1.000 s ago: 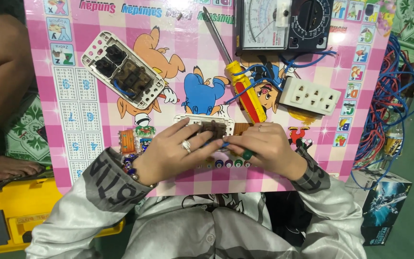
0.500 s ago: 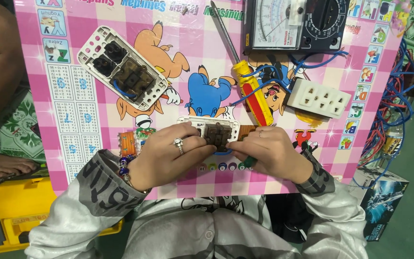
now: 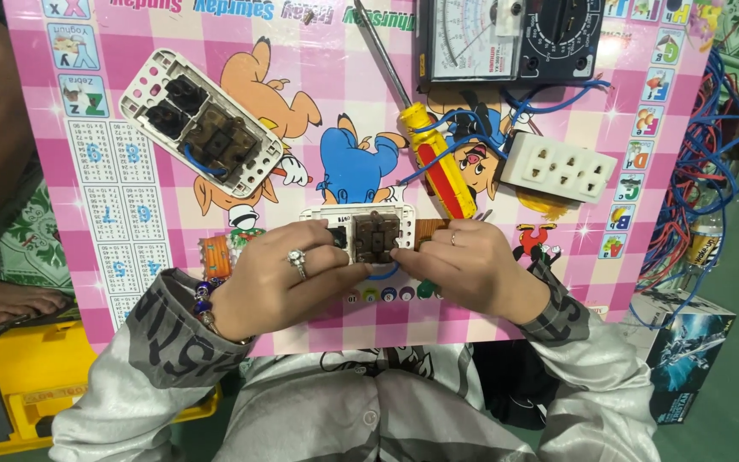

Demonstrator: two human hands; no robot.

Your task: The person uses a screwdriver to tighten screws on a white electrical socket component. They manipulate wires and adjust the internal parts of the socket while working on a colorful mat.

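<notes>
Switch plate (image 3: 368,233): white plastic frame with a dark brown, ribbed module at its middle. It lies face-down at the centre of the pink checked tabletop (image 3: 558,282), held between both hands. Left hand (image 3: 280,278), ring on one finger, has its fingers closed on the plate's 9 o'clock end. Right hand (image 3: 472,269) pinches the 3 o'clock end; fingers closed on it too.

Change over the last second: the plate sat lower and more covered by the hands; now the brown module is fully exposed and the fingers have moved out to the two ends. Judged: the piece has been turned or re-gripped so its back is open to work on.

Outward from the plate:
- 1 o'clock: screwdriver (image 3: 438,162), yellow and red handle, bare steel shaft.
- 2 o'clock: white socket block (image 3: 558,167), glossy, three outlet sets, blue wires (image 3: 481,141) beside it.
- 12 to 1 o'clock: black meter (image 3: 506,38), dial face.
- 10 o'clock: second plate (image 3: 203,128), white, rounded corners, dark inserts.
- 8 o'clock, off the tabletop: yellow case (image 3: 10,376).
</notes>
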